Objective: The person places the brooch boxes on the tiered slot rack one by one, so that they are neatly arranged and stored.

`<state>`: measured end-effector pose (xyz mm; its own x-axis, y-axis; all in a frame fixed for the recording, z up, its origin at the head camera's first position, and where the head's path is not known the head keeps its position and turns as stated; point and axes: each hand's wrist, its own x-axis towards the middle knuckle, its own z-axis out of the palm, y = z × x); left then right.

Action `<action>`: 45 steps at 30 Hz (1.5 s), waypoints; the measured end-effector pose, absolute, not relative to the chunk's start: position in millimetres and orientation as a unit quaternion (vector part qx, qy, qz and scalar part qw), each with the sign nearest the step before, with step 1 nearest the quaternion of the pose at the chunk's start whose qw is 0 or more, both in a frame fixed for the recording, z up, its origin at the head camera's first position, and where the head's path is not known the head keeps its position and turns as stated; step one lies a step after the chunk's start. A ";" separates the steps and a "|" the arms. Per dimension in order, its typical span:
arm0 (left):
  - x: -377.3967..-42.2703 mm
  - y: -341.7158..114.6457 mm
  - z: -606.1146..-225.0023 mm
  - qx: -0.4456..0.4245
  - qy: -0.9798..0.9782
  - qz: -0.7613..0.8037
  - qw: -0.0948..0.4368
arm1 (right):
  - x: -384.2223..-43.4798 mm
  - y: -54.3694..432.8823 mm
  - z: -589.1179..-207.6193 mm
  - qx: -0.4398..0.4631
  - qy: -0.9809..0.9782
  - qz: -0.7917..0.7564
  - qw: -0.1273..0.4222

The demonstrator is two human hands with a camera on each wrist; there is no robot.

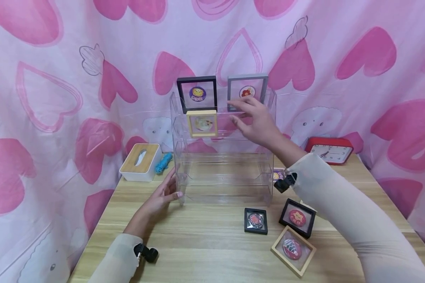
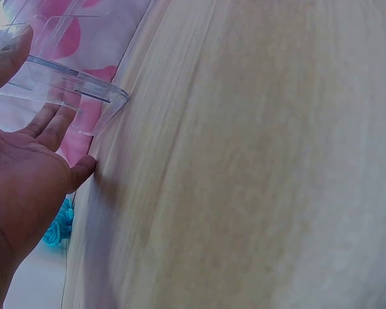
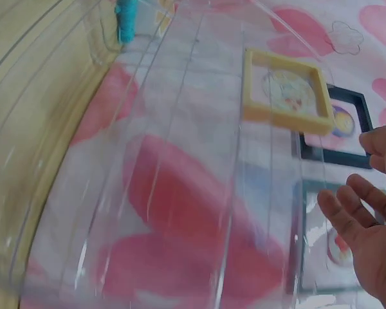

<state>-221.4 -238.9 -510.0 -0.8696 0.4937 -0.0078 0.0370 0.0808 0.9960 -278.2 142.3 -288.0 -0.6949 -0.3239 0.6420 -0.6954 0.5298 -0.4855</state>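
A clear tiered acrylic display rack (image 1: 223, 179) stands on the table. My left hand (image 1: 161, 196) holds its lower left side, thumb at the front edge and fingers along the outer side. At the top tier, my right hand (image 1: 256, 122) hovers before a grey frame (image 1: 230, 88) with a red-flower badge, thumb and fingers apart and nothing between them. Left of it on that tier stands a black frame (image 1: 179, 94) with a purple-and-yellow badge. One tier lower sits a light-wood frame (image 1: 202, 134). The right wrist view shows this light-wood frame (image 3: 286, 121) through the plastic.
Right of the rack's front lie a small black frame (image 1: 255, 221), a larger black frame (image 1: 297, 218) and a wooden frame (image 1: 293, 250), each with a badge. A red clock (image 1: 329, 150) stands back right. Back left are a tissue box (image 1: 139, 163) and a blue cord bundle (image 1: 163, 163).
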 end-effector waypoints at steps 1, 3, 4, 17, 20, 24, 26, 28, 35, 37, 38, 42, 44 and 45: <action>-221.3 -239.2 -510.3 0.182 0.716 0.650 0.176 | -276.6 147.9 -287.1 0.305 -0.838 0.375 0.253; -221.0 -239.8 -510.9 0.177 0.719 0.648 0.178 | -274.1 159.9 -286.5 0.311 -0.834 0.368 0.267; -220.9 -240.1 -511.1 0.175 0.719 0.648 0.179 | -272.8 166.0 -287.0 0.315 -0.831 0.366 0.275; -219.5 -242.0 -510.8 0.164 0.718 0.652 0.182 | -258.2 246.4 -315.3 0.289 -0.839 0.328 0.325; -219.1 -241.2 -510.9 0.163 0.723 0.647 0.182 | -251.8 265.5 -325.9 0.261 -0.857 0.318 0.311; -219.6 -239.7 -510.9 0.174 0.721 0.646 0.179 | -240.8 290.0 -342.1 0.224 -0.878 0.302 0.296; -220.3 -239.1 -510.7 0.181 0.717 0.649 0.178 | -234.9 301.9 -351.1 0.206 -0.888 0.290 0.292; -220.8 -238.9 -510.6 0.186 0.715 0.650 0.176 | -228.9 313.6 -360.6 0.188 -0.897 0.281 0.286; -220.6 -239.9 -510.9 0.186 0.719 0.647 0.176 | -207.6 353.7 -400.5 0.128 -0.934 0.266 0.203; -220.4 -240.0 -511.1 0.185 0.720 0.646 0.176 | -200.0 362.9 -412.1 0.109 -0.944 0.265 0.165; -220.4 -240.0 -511.2 0.184 0.720 0.646 0.176 | -196.8 367.3 -417.8 0.101 -0.948 0.265 0.148; -221.1 -239.6 -511.5 0.179 0.719 0.648 0.178 | -185.4 383.3 -437.9 0.075 -0.956 0.272 0.086; -221.4 -239.6 -511.7 0.177 0.719 0.648 0.178 | -180.7 391.9 -446.9 0.064 -0.959 0.268 0.060; -221.3 -239.6 -511.7 0.176 0.720 0.647 0.178 | -178.2 396.2 -450.9 0.061 -0.960 0.267 0.047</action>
<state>-221.3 -239.6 -511.7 -0.8741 0.4848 -0.0286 0.0227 0.0996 0.9948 -178.2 396.2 -450.9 -0.9880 -0.0926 0.1234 -0.1430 0.8495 -0.5078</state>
